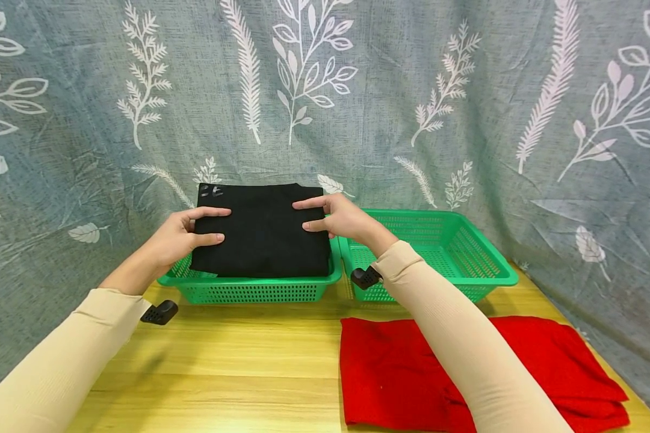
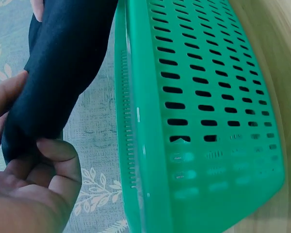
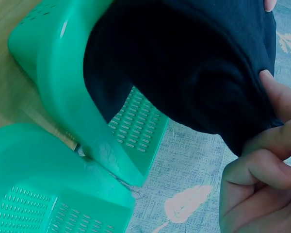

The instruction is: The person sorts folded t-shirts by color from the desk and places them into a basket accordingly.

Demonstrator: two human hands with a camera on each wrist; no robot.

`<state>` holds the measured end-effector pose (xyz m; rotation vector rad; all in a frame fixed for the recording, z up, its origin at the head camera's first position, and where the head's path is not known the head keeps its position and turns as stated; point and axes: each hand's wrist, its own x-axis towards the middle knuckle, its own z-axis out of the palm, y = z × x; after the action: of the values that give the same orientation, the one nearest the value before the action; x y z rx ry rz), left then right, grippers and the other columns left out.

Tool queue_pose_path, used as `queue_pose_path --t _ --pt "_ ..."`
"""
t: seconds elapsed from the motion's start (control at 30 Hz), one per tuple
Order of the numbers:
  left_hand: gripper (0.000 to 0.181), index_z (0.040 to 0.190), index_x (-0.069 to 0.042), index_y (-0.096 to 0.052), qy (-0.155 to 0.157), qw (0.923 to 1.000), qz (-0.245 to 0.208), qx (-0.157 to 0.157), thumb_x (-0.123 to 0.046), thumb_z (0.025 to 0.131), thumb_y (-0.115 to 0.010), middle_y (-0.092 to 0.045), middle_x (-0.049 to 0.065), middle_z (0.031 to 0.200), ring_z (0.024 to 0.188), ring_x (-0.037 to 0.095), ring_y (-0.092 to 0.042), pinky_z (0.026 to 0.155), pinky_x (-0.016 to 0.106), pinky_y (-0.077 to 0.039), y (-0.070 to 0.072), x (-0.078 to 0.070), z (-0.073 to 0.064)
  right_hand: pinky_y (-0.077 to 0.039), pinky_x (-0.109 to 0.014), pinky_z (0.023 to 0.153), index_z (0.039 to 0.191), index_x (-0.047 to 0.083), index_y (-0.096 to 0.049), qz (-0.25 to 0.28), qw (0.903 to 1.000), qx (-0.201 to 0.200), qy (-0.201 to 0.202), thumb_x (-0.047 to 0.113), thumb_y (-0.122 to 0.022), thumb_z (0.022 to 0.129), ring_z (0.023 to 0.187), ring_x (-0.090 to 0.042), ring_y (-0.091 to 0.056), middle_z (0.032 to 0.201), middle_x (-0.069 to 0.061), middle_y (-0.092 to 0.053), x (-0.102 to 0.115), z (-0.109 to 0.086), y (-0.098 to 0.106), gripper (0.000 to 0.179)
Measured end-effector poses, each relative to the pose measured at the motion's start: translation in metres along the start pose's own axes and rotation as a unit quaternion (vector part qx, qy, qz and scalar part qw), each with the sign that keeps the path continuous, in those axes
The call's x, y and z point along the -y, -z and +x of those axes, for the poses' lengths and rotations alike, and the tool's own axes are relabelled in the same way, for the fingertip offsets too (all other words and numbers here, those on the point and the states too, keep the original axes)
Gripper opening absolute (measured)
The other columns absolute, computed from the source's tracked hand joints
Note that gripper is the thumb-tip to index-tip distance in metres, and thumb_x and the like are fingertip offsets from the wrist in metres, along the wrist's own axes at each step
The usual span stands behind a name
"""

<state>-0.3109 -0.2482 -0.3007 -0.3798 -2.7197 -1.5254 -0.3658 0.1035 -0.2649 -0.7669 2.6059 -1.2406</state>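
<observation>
A folded black cloth (image 1: pixel 262 231) with a small pale mark in its upper left corner is held above the left green basket (image 1: pixel 254 290). My left hand (image 1: pixel 176 240) grips its left edge, thumb and forefinger on the near face and other fingers tucked behind. On the opposite edge, my right hand (image 1: pixel 346 218) pinches the cloth in the same way. In the right wrist view the black cloth (image 3: pixel 184 63) sags in a loose fold over the basket rim. Its lower edge hides most of the basket's inside in the head view.
A second green basket (image 1: pixel 482 279) stands directly right of the first, their rims close together. Red folded cloth (image 1: pixel 390 373) lies on the wooden table (image 1: pixel 222 373) at the front right, partly under my right forearm. A leaf-patterned curtain (image 1: pixel 357 138) hangs behind.
</observation>
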Motion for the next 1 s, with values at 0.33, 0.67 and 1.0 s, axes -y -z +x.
queue_pose_path --t 0.33,0.67,1.0 --pt "0.058 0.16 -0.027 -0.053 0.005 0.9999 0.014 -0.008 -0.022 0.105 -0.072 -0.039 0.002 0.081 0.081 0.027 -0.034 0.092 0.043 -0.037 0.001 0.007 0.006 -0.054 -0.034 0.066 0.149 0.031 -0.066 -0.059 0.9977 -0.025 0.02 0.017 -0.077 0.102 0.064 -0.021 -0.051 0.165 -0.01 -0.044 0.0 0.007 -0.008 0.05" --pt "0.057 0.16 -0.026 -0.053 0.014 0.9992 0.036 0.006 -0.021 0.106 -0.07 -0.038 0.003 0.08 0.071 0.024 -0.031 0.087 0.044 -0.037 0.002 0.011 0.003 -0.059 -0.048 0.076 0.152 0.031 -0.063 -0.077 0.9969 -0.014 0.001 0.018 -0.076 0.102 0.067 -0.048 -0.058 0.161 -0.017 -0.047 -0.004 0.012 -0.018 0.053" --pt "0.058 0.162 -0.021 -0.05 0.017 0.9992 0.022 0.028 -0.017 0.107 -0.068 -0.015 0.02 0.179 0.13 0.036 -0.038 0.111 0.059 -0.039 0.001 0.013 0.002 -0.051 -0.035 0.068 0.152 0.031 -0.063 -0.075 0.9971 0.0 -0.011 0.018 -0.074 0.103 0.057 -0.031 -0.051 0.111 -0.015 -0.057 -0.008 0.013 -0.022 0.051"
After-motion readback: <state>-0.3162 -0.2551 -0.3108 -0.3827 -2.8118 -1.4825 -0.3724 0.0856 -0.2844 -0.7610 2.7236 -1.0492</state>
